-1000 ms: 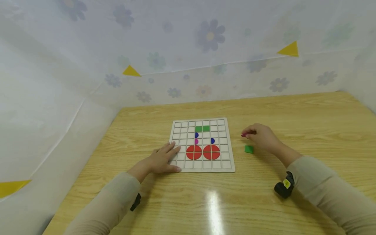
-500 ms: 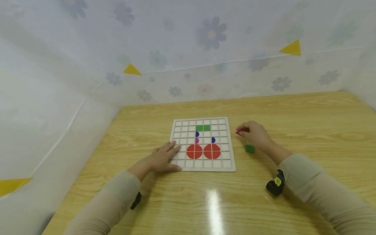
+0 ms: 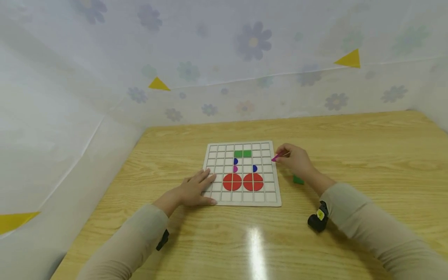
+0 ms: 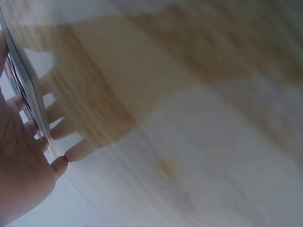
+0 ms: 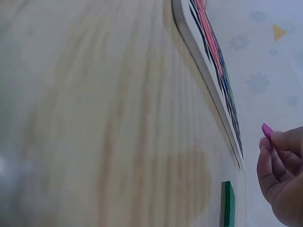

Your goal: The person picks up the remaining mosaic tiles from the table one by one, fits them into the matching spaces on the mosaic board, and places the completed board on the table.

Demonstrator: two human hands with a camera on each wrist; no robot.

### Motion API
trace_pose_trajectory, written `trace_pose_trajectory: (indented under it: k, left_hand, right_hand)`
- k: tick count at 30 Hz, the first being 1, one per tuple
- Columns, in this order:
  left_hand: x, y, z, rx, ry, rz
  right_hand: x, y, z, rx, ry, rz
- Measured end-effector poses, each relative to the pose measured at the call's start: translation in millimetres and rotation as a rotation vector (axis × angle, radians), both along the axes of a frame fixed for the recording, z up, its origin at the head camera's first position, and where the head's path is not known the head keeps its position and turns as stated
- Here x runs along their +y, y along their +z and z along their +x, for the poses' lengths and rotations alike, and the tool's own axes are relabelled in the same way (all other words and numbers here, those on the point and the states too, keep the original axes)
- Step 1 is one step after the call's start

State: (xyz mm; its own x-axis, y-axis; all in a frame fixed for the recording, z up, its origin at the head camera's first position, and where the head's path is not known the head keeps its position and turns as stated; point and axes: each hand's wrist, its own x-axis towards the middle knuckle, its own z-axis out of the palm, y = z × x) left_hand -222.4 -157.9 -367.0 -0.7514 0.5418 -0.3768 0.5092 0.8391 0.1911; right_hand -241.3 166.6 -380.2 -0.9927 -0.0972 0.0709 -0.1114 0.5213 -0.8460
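Observation:
A white grid board [image 3: 216,196] lies on the table, with flat coloured pieces set in some of its squares. My left hand [image 3: 194,189] rests on the board's left edge with its fingers spread. At the right edge, my right hand [image 3: 295,160] pinches a magenta piece [image 5: 267,130] between thumb and fingertips; in the head view the piece overlaps the board's rim. Red quarter pieces [image 3: 232,182] form two discs low on the board. Above them sit a magenta half-circle [image 3: 235,169], blue half-circles [image 3: 254,168] and two green squares [image 3: 243,153].
A loose green piece [image 3: 298,179] lies on the wooden table [image 3: 217,241] right of the board, partly behind my right hand. A white flowered curtain [image 3: 224,58] hangs behind the table, and yellow triangles [image 3: 159,84] show on it.
My right hand has moved left with the magenta piece, from beside the loose green piece to the board's right edge. The left hand has stayed on the board.

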Motion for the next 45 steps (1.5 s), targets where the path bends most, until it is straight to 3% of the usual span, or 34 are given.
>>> trace_pose_trajectory:
  k: [7, 18, 23, 36, 45]
  left_hand:
    - [-2.2, -1.3, -1.3, -0.008, 0.008, -0.009]
    - [-1.4, -4.9, -2.1, -0.01, 0.007, -0.008]
    - [-1.0, -4.0, -2.5, -0.011, 0.01, -0.01]
    - [0.4, -1.1, -0.4, -0.008, 0.006, -0.001]
    - [2.0, -1.2, -0.5, 0.004, -0.004, -0.013]
  right_hand:
    - [-10, 0.3, -9.8, 0.014, 0.023, 0.012]
    - [-24, -3.9, -26.3, 0.011, 0.124, 0.045]
    - [-30, -2.9, -30.9, -0.026, 0.15, 0.039]
    - [-41, 0.3, -38.1, -0.062, 0.225, 0.076]
    - [-41, 2.3, -40.0, -0.08, 0.234, 0.123]
